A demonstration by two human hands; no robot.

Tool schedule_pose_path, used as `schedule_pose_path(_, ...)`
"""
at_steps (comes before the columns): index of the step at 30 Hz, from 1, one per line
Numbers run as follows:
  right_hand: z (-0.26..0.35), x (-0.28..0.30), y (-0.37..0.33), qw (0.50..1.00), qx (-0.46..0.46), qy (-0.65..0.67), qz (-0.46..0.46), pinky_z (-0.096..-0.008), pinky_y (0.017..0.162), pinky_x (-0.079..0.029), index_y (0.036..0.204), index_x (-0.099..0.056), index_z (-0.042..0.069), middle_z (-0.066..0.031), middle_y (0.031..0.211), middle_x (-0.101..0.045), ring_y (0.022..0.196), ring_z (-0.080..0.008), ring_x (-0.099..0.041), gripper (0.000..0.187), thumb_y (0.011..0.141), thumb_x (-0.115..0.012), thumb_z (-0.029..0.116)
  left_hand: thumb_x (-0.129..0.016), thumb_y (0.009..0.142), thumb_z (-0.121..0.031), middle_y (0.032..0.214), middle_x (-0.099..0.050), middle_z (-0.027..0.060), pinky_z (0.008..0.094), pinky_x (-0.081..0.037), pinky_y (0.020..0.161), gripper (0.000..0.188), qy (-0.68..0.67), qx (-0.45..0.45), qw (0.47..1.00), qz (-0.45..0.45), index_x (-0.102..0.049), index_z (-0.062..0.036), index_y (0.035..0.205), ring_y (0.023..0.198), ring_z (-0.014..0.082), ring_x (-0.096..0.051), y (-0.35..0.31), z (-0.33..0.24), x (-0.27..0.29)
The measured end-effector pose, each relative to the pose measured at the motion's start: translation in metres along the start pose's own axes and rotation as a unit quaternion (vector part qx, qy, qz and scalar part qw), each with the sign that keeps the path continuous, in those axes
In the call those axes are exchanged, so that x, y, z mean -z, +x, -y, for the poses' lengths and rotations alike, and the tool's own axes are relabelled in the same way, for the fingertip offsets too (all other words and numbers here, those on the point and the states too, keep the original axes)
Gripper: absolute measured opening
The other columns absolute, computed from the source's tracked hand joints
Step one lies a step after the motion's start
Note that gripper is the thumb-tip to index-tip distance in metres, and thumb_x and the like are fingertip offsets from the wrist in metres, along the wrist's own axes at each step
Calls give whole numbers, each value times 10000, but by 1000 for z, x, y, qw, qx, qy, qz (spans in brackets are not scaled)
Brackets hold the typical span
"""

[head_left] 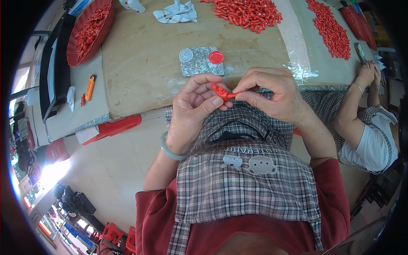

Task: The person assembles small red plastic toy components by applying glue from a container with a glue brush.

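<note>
Just in front of the table's near edge, my left hand point(193, 100) grips a small red plastic figure point(221, 92) between thumb and fingers. The fingers of my right hand point(272, 93) pinch a thin red end on the figure's right side; whether this is a separate part, I cannot tell. Beyond my hands lies a speckled grey stone slab point(196, 67). On it sit a small round dish with whitish contents point(185, 55) at the left and a red round cap or dish point(216, 57) at the right.
Red pieces fill a red basin point(105, 36) at the left. Heaps of similar red pieces point(248, 15) lie farther back and right. An orange lighter point(90, 87) and crumpled tissue point(176, 12) are on the table. Another person's hands point(369, 73) work at the right.
</note>
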State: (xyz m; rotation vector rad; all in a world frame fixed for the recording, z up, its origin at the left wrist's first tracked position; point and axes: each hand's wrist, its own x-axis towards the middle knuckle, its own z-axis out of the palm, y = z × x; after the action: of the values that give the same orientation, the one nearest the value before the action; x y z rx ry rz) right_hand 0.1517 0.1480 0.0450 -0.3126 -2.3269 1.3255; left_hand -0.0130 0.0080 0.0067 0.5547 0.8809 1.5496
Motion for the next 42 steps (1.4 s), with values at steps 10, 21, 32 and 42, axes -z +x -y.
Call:
schedule_pose_path(10,-2,-4,-5,972,178,-151,-30,-308,547,-509,922,-674,-6,-108,775,-650,654,-233,-648,253,712,-810,25,-612,918,59,1032,-655,113,284,-563,836,223,52,-30,998,21,-567,40,1135,936,173,-665,-3,3,1)
schedule_pose_path(21,-15,-8,-12,942,247,-219,-63,-290,532,-523,878,-665,-6,-70,811,-613,668,-204,-637,211,718,-777,72,-668,817,115,1016,-689,131,283,-572,815,187,259,-160,952,-3,-661,33,985,934,190,-684,-2,2,-5)
schedule_pose_path(32,-19,-18,-16,949,245,-179,-89,-306,520,-519,929,-659,-27,-118,782,-647,633,-240,-644,294,683,-815,8,-711,758,97,945,-718,135,302,-565,767,210,375,-238,896,-3,-670,-1,938,884,243,-707,-1,2,-7)
schedule_pose_path(42,-23,-29,-23,964,188,-150,-109,-314,561,-531,924,-653,-18,-105,785,-632,675,-244,-651,267,708,-804,28,-708,764,98,961,-718,140,306,-570,767,217,413,-259,873,-2,-656,-3,949,891,252,-710,-1,7,-2)
